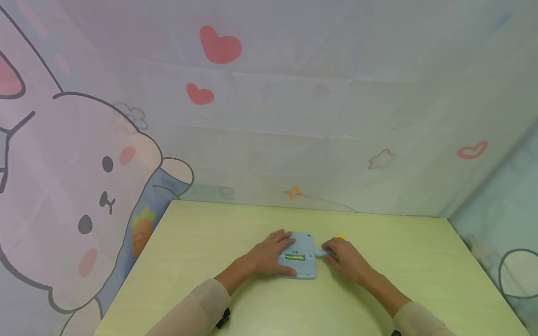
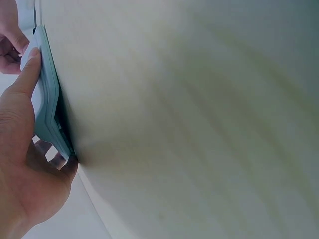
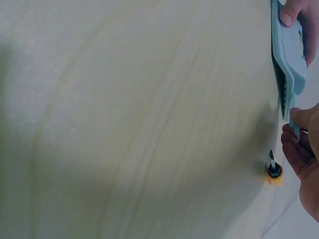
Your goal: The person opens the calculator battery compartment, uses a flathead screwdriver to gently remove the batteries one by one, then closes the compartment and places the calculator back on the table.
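Note:
A light-blue device (image 1: 308,268) lies on the table with a green battery (image 1: 295,257) showing in its compartment. My left hand (image 1: 269,255) grips its left side, thumb along the near part and fingers at the far part; in the left wrist view the hand (image 2: 30,149) holds the device's edges (image 2: 49,94). Beside the device's right edge, my right hand (image 1: 346,260) pinches a small light-blue piece (image 1: 321,252). The right wrist view shows this piece (image 3: 296,130) between thumb and fingers of the right hand (image 3: 306,149), close to the device (image 3: 289,55); whether they touch is unclear.
A screwdriver with a yellow-orange handle (image 3: 274,176) and metal tip lies on the table just beyond my right hand; only a bit of yellow (image 1: 340,237) shows in the head view. Behind the pale table (image 1: 201,233) hangs a printed cloth (image 1: 273,116).

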Tool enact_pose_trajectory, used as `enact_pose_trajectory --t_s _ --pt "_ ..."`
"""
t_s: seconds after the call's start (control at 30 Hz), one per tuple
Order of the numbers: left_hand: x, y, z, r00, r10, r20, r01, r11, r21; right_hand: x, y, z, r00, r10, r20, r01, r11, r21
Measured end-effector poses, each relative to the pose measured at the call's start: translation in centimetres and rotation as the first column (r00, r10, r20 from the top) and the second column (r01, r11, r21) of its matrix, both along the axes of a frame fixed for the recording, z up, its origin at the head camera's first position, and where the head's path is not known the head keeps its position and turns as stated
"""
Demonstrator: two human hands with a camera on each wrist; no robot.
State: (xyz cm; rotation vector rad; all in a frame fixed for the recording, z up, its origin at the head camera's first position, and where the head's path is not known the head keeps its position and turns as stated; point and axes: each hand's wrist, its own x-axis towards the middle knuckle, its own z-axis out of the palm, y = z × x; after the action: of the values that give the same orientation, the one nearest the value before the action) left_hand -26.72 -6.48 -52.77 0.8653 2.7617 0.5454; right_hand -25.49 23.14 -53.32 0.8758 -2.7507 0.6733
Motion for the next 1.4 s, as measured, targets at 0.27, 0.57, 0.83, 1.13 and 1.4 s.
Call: enact_pose_trajectory --t_s 0.27,0.57,0.83,1.13,1.4 --pt "-0.03 -0.02 -0.17 1.000 0.000 -0.007 0.000 1.000 -0.001 0.31 -0.07 -0.02 1.000 -0.019 0.011 0.019 1.000 0.004" --pt "-0.05 0.03 -0.29 1.000 -0.005 -0.018 0.005 1.000 -0.008 0.45 0.03 -0.07 1.000 0.005 -0.006 -0.004 0.999 0.045" --pt "0.12 0.05 -0.08 1.000 0.001 -0.009 -0.001 1.000 -0.005 0.47 0.16 -0.19 0.998 0.032 -0.049 -0.029 0.998 0.058" --pt "0.21 0.02 0.00 1.000 0.001 -0.003 -0.001 1.000 0.001 0.49 0.20 -0.46 0.996 0.047 -0.073 -0.044 0.998 0.051" --pt "0.22 0.08 0.00 1.000 0.003 -0.012 -0.003 1.000 -0.006 0.35 0.24 -0.77 0.991 0.067 -0.113 -0.062 0.997 0.050"
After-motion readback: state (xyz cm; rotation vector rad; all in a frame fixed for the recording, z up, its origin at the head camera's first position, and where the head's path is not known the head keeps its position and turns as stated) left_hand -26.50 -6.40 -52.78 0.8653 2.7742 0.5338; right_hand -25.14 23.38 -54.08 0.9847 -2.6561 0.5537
